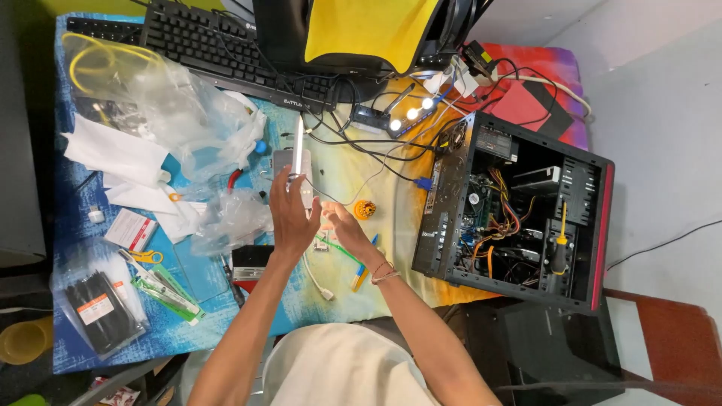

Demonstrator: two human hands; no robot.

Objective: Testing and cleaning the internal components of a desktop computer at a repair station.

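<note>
Over the middle of the bench [353,169], seen from the head camera, the left hand [292,218] lifts a flat grey plate [295,169] with a thin white stick [298,143] standing up along it; its fingers are closed on the plate's lower end, likely so the rest stays in plain sight; the right hand [342,224] sits just beside it, lower down, and I cannot tell if its fingers are open or pinching something; a small card [322,242] lies right under both hands; a little orange ball [365,209] rests near them; the open computer case [519,218] lies on its side to the right, so its wires face up and are easy to reach; a yellow-handled screwdriver [560,244] rests inside it; clear plastic bags [180,105] are pushed off to the left, near the black keyboard [226,53].
</note>
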